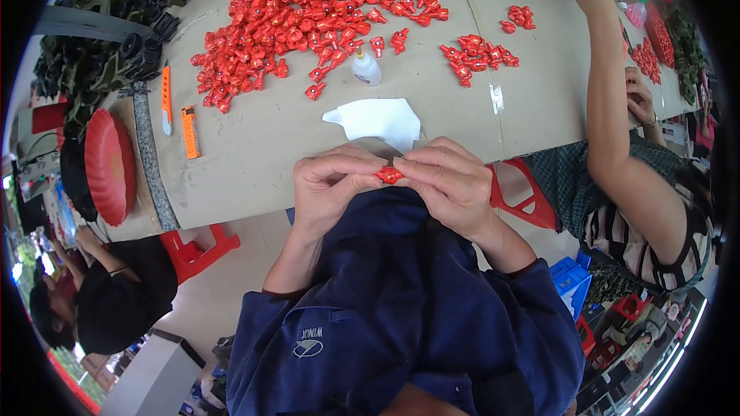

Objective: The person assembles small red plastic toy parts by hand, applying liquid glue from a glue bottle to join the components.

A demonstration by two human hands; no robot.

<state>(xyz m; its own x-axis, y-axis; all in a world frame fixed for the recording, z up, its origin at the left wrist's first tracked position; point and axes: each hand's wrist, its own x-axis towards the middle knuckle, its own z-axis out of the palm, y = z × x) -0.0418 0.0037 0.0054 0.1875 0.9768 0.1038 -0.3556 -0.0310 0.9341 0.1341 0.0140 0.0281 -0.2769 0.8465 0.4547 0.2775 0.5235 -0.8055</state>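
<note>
Between my fingertips, just over the near table edge, is a small red plastic part with tiny gold-coloured spots. My left hand pinches one end of it, and my right hand pinches the other. The fingers hide both ends. Right beyond my hands lies a crumpled white cloth or tissue. Behind that stands a small white squeeze bottle with a yellowish tip. A large heap of similar red parts spreads over the far table, with a smaller group to its right.
An orange utility knife and an orange box-like item lie left on the table. Dark green toy vehicles and a red scalloped tray sit further left. At right, a co-worker's arm reaches over the table.
</note>
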